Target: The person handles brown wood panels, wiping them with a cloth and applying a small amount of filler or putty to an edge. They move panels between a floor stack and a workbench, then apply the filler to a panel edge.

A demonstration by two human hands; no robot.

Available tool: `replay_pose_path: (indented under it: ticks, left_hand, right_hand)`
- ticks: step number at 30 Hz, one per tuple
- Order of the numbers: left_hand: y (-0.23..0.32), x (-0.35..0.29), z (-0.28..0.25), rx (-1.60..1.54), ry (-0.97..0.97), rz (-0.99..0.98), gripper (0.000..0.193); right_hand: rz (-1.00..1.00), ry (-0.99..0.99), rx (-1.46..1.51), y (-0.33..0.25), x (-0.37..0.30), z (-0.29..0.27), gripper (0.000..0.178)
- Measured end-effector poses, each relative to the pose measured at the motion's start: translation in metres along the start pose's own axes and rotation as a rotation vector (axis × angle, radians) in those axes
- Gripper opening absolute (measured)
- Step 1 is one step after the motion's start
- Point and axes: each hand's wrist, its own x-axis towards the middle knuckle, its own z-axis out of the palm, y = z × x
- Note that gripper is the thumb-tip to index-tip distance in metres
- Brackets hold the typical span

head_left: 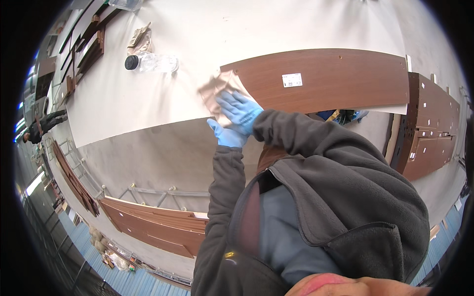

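A crumpled beige cloth (212, 91) lies at the left end of a long brown wood-grain panel (340, 81) bearing a white label (292, 80). My right hand (239, 111), in a blue glove, rests on the cloth with its fingers stretched out over it. Just below, my left hand (229, 135), gloved in blue too, has its thumb sticking out. Its fingers are hidden behind the cloth and my right hand. A clear plastic bottle with a black cap (153, 63) lies on its side at the left, and another crumpled beige cloth (140, 39) sits beyond it.
The white-topped table (197, 29) has its near edge just under my hands. Brown panels are stacked at the right (429, 126) and far left (89, 49). More brown boards (153, 224) lie by a metal frame at the lower left. Another person (42, 126) stands far left.
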Motion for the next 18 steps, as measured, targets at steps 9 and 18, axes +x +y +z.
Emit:
replay_pose_path:
  ticks: [9, 18]
  left_hand:
    - [0.007, 0.007, -0.036, -0.080, -0.285, -0.087, 0.148]
    - [0.009, 0.025, -0.051, 0.286, 0.069, 0.043, 0.113]
  right_hand:
    - [0.107, 0.266, -0.023, 0.088, -0.202, -0.038, 0.085]
    - [-0.063, 0.516, 0.041, -0.017, -0.044, 0.057, 0.050]
